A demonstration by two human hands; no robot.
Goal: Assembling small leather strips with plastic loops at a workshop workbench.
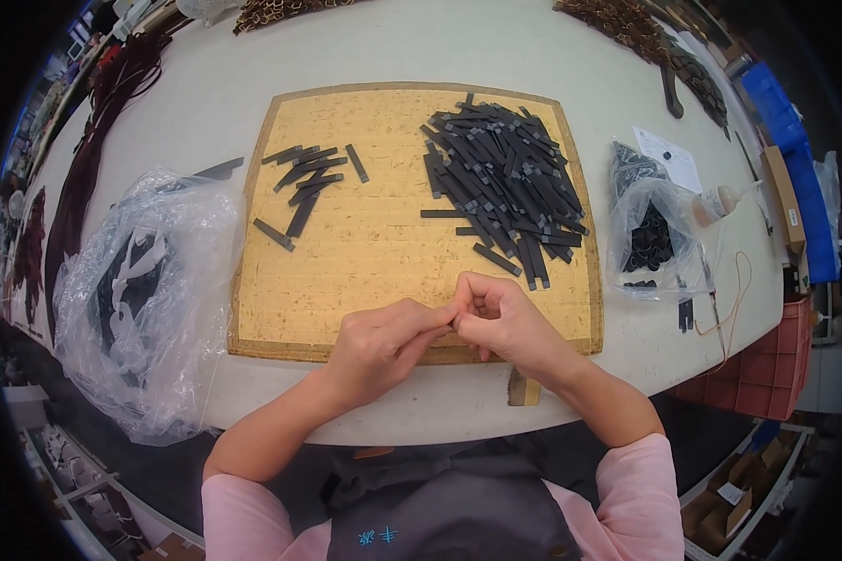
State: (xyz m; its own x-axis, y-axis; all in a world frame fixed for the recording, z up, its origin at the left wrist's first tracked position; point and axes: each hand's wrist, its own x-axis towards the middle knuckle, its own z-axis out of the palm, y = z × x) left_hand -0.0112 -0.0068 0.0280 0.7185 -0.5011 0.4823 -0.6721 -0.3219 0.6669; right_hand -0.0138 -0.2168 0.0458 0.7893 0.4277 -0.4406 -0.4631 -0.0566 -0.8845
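The person wears short pink sleeves point(641, 477) under a dark grey apron point(449, 510) with small blue lettering.

I see a big loose heap of flat black strips point(505, 182) piled crisscross on the far right part of the yellow board point(374, 252), and a few more strips point(307, 178) scattered on its far left.

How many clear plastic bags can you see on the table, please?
2. A large crumpled clear bag lies left of the yellow board, at the table's left edge; a smaller clear bag holding small black parts sits right of the board. Others may be hidden beyond the frame's rim.
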